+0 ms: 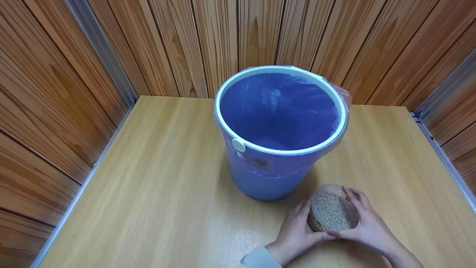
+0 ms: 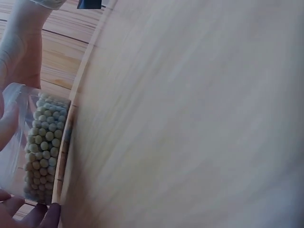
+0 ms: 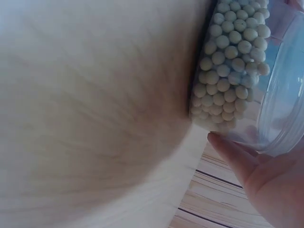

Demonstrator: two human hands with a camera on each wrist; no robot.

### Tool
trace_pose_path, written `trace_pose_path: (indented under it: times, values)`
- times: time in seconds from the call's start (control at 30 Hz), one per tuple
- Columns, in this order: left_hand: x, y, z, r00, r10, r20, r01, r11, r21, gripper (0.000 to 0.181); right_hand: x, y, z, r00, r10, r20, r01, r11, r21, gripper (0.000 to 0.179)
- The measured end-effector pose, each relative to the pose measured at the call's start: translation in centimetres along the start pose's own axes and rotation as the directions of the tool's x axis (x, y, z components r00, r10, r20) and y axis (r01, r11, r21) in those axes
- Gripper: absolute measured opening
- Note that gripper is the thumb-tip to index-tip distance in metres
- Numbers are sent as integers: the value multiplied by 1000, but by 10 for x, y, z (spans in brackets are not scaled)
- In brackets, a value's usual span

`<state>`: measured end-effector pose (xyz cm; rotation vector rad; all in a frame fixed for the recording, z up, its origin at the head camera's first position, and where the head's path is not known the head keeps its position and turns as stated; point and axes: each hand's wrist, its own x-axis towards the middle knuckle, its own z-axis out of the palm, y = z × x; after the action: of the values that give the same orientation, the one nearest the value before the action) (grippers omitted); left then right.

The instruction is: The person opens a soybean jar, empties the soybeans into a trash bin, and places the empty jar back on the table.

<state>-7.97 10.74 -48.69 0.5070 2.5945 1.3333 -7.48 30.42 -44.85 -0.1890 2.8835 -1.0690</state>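
A clear plastic jar (image 1: pixel 317 219) stands on the table just in front of the bucket, to its right. Small pale round beads (image 1: pixel 334 210) fill its lower part; in the left wrist view the beads (image 2: pixel 45 142) show through the side wall. My left hand (image 1: pixel 295 229) holds the jar from the left, fingers along its side and thumb at the near edge. From the right, my right hand (image 1: pixel 366 223) grips it, fingers at the far rim. The thumbs meet at the near side. In the right wrist view a fingertip (image 3: pixel 216 138) lies near the jar's base.
A blue bucket (image 1: pixel 267 182) with a pale rim (image 1: pixel 223 126) stands at the middle back, lined with a clear bag (image 1: pixel 275 95). Wood-panelled walls (image 1: pixel 256 33) enclose the wooden table (image 1: pixel 160 186) at the back and sides, with metal strips (image 1: pixel 83 188) along the side edges.
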Motion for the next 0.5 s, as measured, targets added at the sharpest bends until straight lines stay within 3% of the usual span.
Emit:
trace_pose_path:
  times: [0.3,0.5]
  values:
    - [-2,8,-10,997,8,-71,-11,999,-36,109,-2,-26,-1,992,-46,-122,41,998,-45,110]
    - [-4,13,-15,983,90,-163,-93,996,-13,113,-5,-44,-1,990,-34,-139,27,998,-48,107]
